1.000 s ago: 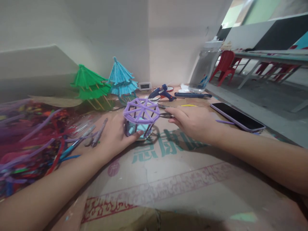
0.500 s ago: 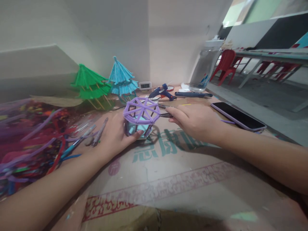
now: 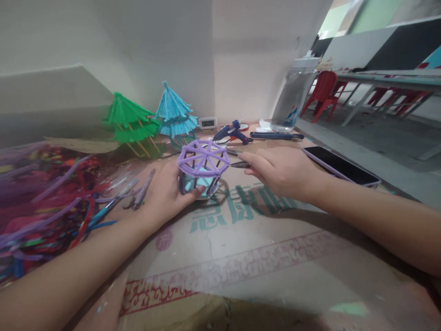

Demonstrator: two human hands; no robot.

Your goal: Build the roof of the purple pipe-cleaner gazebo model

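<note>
A small pavilion frame made of pipe cleaners stands on the cardboard, with a purple eight-sided spoked top, dark posts and a light blue base. My left hand is closed around its left side, the thumb resting at the front of the base. In my right hand is a pair of dark tweezers, pinched between thumb and fingers. Their two prongs stand apart and point left at the right rim of the purple top. Whether the tips grip the rim cannot be made out.
Green and blue pipe-cleaner pavilions stand behind. A glue gun, small digital clock, dark strap-like tool and water bottle line the back. A phone lies right; a pile of pipe cleaners and pens left.
My right hand and the tweezers have shifted very slightly, with the prongs still at the rim. The purple top has barely moved to the right. My left hand keeps its hold.
</note>
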